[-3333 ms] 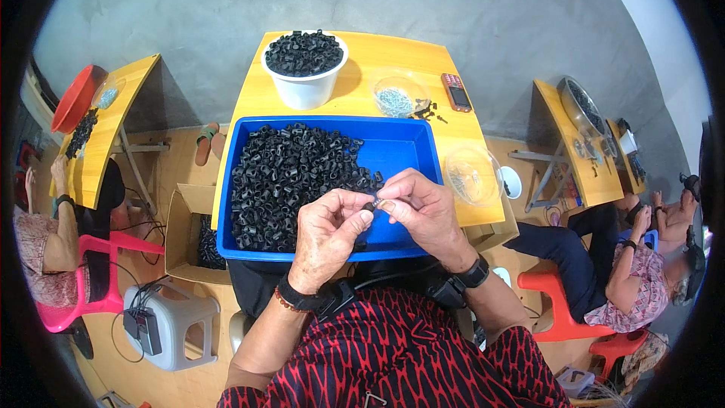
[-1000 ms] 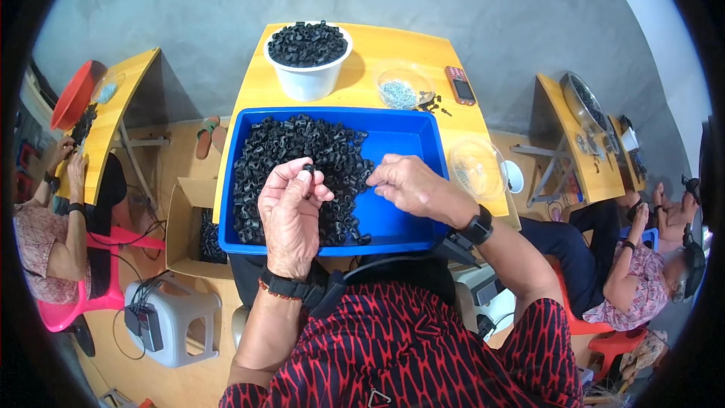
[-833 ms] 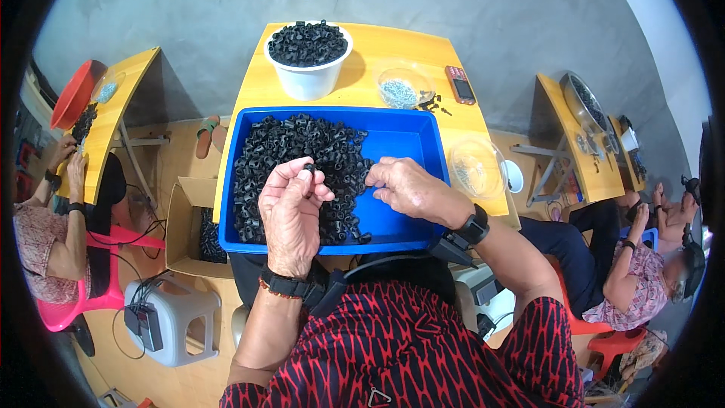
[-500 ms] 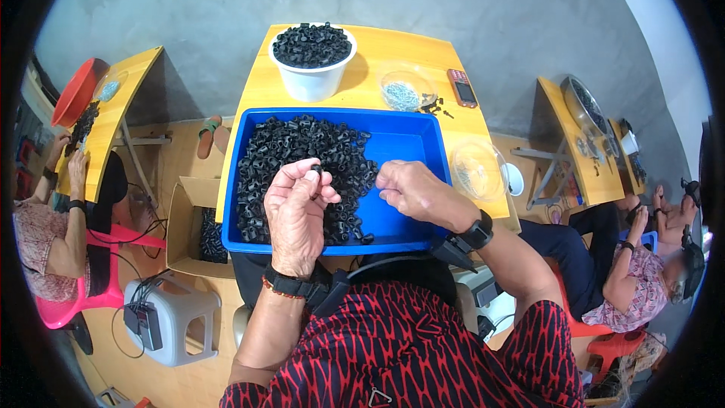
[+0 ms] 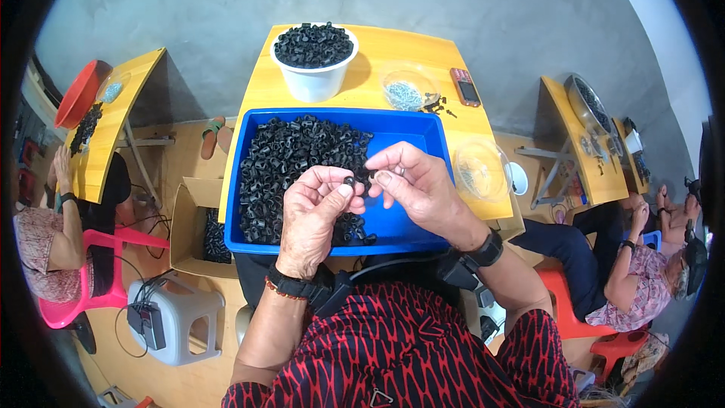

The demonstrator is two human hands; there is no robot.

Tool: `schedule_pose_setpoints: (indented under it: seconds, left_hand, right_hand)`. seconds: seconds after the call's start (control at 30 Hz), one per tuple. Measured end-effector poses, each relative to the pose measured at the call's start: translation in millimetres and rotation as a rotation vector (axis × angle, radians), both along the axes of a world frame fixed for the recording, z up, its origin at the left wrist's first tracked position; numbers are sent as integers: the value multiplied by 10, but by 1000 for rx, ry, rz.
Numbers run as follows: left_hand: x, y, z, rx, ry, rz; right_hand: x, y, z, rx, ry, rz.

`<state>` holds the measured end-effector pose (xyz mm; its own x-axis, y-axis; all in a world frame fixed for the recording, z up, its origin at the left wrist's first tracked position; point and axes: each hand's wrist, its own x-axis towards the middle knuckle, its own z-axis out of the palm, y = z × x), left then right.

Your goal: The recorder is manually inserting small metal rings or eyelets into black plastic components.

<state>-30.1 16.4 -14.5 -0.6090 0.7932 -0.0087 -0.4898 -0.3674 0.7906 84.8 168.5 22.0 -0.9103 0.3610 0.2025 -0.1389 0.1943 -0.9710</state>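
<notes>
Over the blue tray (image 5: 411, 245), my left hand (image 5: 313, 211) pinches a small black plastic part (image 5: 349, 180) between thumb and fingertips. Close on its right, my right hand (image 5: 415, 189) has thumb and forefinger drawn together, almost touching the left fingertips. Whatever sits between those right fingers is too small to make out. Beneath both hands, a heap of similar black plastic parts (image 5: 279, 159) fills the left and middle of the tray. The tray's blue bottom shows on the right.
On the yellow table (image 5: 370, 45) stand a white bucket (image 5: 310, 83) of black parts, a clear bowl of screws (image 5: 404, 94), a phone (image 5: 464, 87) and another clear bowl (image 5: 483, 170). A cardboard box (image 5: 185, 234) stands on the floor at left. People sit at tables on both sides.
My right hand has moved left and come up to my left hand. My left hand has shifted slightly right, still pinching the black part.
</notes>
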Motion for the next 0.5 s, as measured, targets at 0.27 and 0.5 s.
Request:
schedule_pose_setpoints:
  seconds: [0.27, 0.5]
  left_hand:
    - [1, 13, 14, -1, -15, 34]
    - [-6, 13, 16, -40, 12, 4]
  right_hand:
    - [-75, 42, 96, 62, 31, -52]
    - [-164, -18, -30, 2, 110, 10]
